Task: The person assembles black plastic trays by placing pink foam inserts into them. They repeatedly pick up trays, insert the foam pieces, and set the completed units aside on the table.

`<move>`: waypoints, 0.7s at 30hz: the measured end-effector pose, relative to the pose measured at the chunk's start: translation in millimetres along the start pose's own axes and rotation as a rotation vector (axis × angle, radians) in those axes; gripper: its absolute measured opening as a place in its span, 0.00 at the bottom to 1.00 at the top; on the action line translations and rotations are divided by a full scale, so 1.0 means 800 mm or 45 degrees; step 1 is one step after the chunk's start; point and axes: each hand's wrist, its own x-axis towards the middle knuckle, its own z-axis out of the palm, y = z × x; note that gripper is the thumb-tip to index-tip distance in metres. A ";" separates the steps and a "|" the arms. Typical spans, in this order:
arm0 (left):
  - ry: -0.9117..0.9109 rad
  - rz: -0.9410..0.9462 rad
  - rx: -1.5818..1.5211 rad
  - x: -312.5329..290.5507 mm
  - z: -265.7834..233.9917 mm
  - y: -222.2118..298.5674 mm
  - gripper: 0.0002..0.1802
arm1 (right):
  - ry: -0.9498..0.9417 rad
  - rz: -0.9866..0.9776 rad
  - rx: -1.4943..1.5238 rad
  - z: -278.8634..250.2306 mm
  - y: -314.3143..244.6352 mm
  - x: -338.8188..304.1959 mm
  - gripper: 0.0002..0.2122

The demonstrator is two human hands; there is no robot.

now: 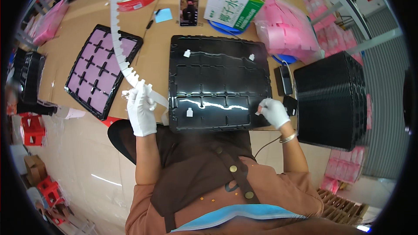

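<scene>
In front of me lies a black plastic tray with moulded compartments. Three small white tabs sit on it: one at the upper left, one at the upper right and one at the lower left. My left hand, in a white glove, is closed on a long white notched strip just left of the tray. That strip arcs up and away past the far edge of the table. Over the tray's lower right corner, my gloved right hand pinches with bare fingertips; whatever is between them is too small to make out.
A black tray with purple sheets lies to the left. Behind are a phone, a blue note, a white-green carton and a red container. Pink bags and stacked black trays stand right.
</scene>
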 end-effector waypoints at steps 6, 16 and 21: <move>-0.061 0.011 0.066 -0.006 0.021 -0.003 0.12 | 0.276 0.144 -0.271 0.029 -0.015 -0.007 0.03; 0.081 0.090 0.117 -0.005 0.004 -0.010 0.08 | -0.036 -0.335 0.221 0.009 0.015 -0.016 0.04; 0.104 0.152 0.339 -0.005 0.009 -0.005 0.09 | 0.254 -0.060 0.515 -0.023 -0.011 0.078 0.03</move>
